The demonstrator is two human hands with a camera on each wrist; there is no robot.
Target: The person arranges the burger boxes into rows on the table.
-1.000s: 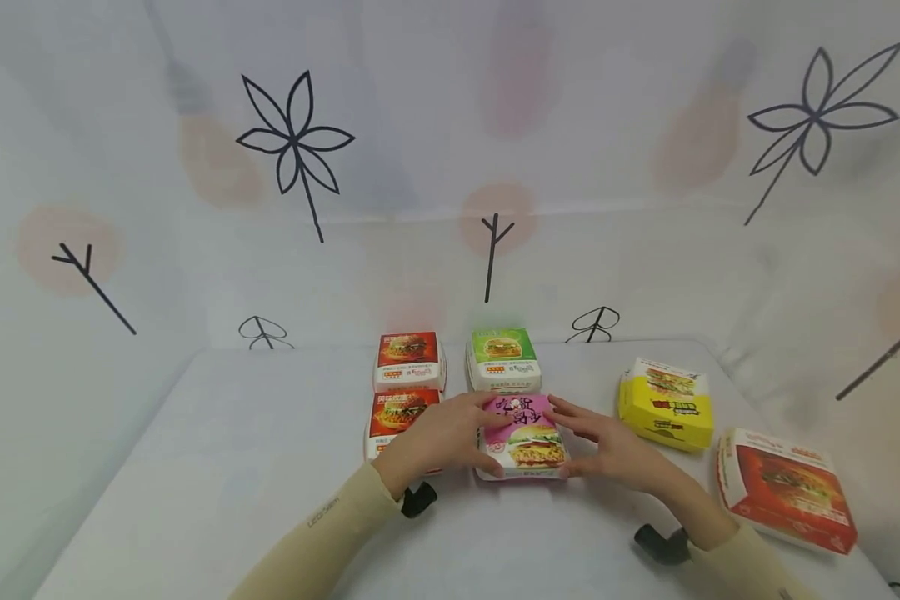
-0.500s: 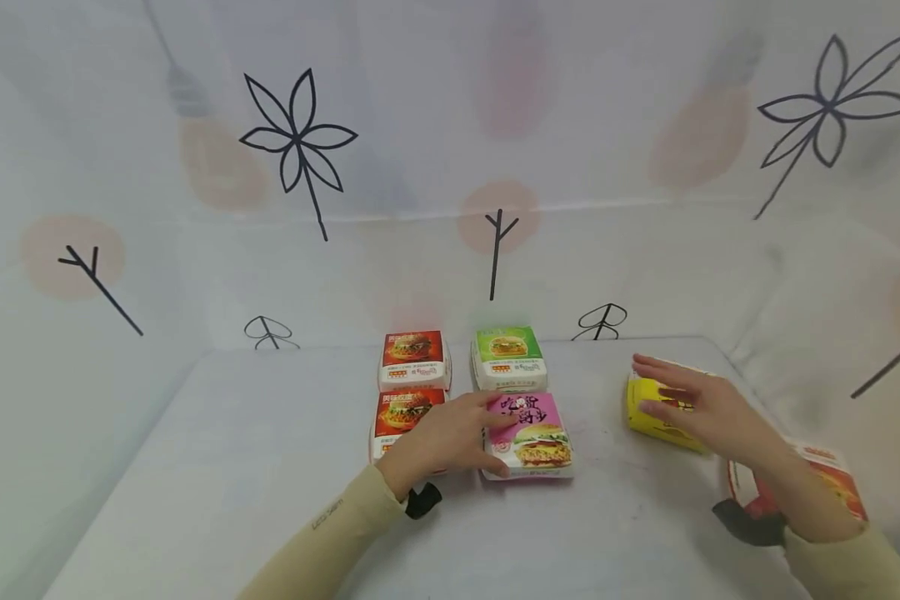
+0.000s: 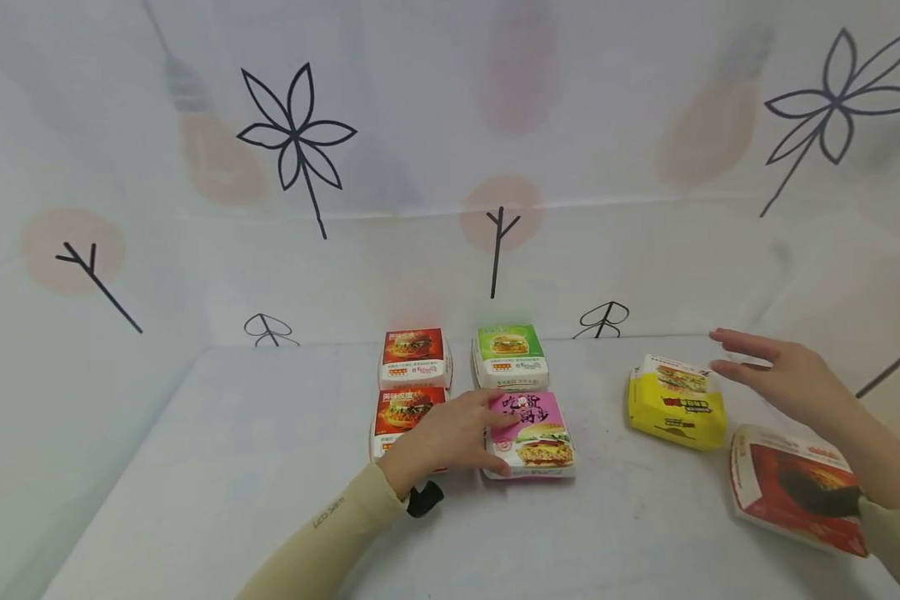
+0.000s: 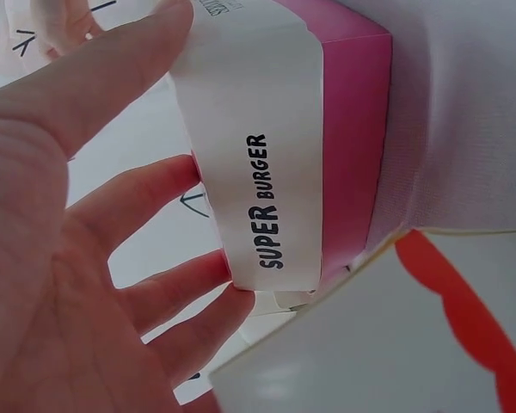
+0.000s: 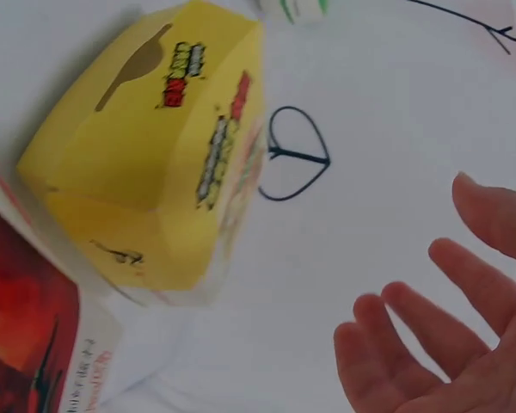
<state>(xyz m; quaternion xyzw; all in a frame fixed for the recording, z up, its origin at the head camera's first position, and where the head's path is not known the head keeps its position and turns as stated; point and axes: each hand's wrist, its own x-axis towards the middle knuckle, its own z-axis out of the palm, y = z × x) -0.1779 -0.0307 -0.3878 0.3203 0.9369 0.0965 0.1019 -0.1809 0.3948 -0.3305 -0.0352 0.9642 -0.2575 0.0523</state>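
My left hand (image 3: 450, 435) rests on the left side of a pink and white burger box (image 3: 538, 440). Its fingertips touch the top and the thumb lies at the near edge; in the left wrist view the white side (image 4: 258, 155) reads "SUPER BURGER". In the air to the right, my right hand (image 3: 791, 379) has its fingers extended and holds nothing. Nearest to it is a yellow burger box (image 3: 675, 404), apart from the fingers. A larger red and white burger box (image 3: 776, 479) lies below the right forearm, which partly covers it.
Directly behind the pink box stands a green and white burger box (image 3: 510, 358). Two red burger boxes, one at the back (image 3: 414, 358) and one in front (image 3: 399, 417), line up to the left; my left hand partly hides the front one. A patterned cloth (image 3: 390, 167) hangs behind the white table (image 3: 217, 467).
My right hand has left the pink box's right side, passed over the yellow box and moved to its right. My left hand has stayed on the pink box.
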